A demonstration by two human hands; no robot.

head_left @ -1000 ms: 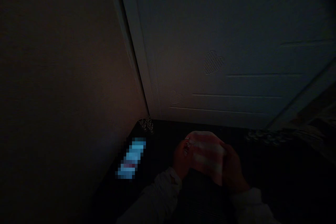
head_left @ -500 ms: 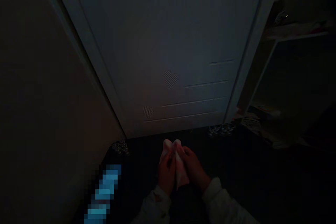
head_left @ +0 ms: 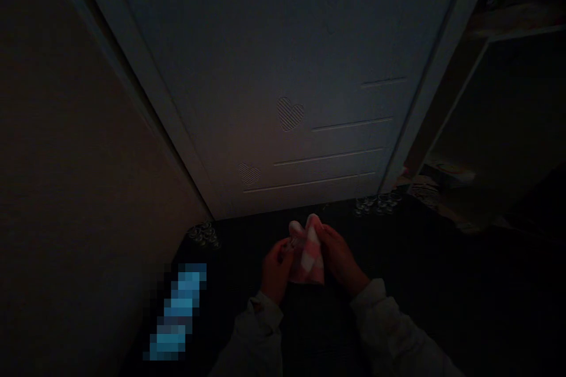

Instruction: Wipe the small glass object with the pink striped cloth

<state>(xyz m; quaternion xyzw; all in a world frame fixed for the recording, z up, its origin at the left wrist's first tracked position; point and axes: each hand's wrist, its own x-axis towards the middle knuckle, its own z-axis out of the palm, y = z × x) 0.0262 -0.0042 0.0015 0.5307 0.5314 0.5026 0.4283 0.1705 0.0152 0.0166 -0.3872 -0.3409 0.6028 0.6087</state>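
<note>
A small pink-and-white checked cloth (head_left: 311, 256) with two rounded tips at its top is held up over a dark surface. The fingers of my left hand (head_left: 276, 268) pinch its left side, where a fold bunches up. On the other side, my right hand (head_left: 342, 256) grips the cloth near its upper right tip, and its fingertips are partly hidden behind the fabric. Dim light blurs the finer details of the cloth. Pale, loose sleeves reach down to both wrists.
A white door panel (head_left: 247, 70) with embossed hearts and lines rises behind the dark surface (head_left: 247, 330). On the left lies a pixelated, glowing blue rectangular thing (head_left: 183, 306). Silvery scroll patterns (head_left: 203, 234) mark the surface's corners. Shelving (head_left: 522, 23) with items stands at right.
Both hands have moved slightly up and to the right with the cloth. It is now spread wider, showing more of its checked face. The view has tilted a little downward.
</note>
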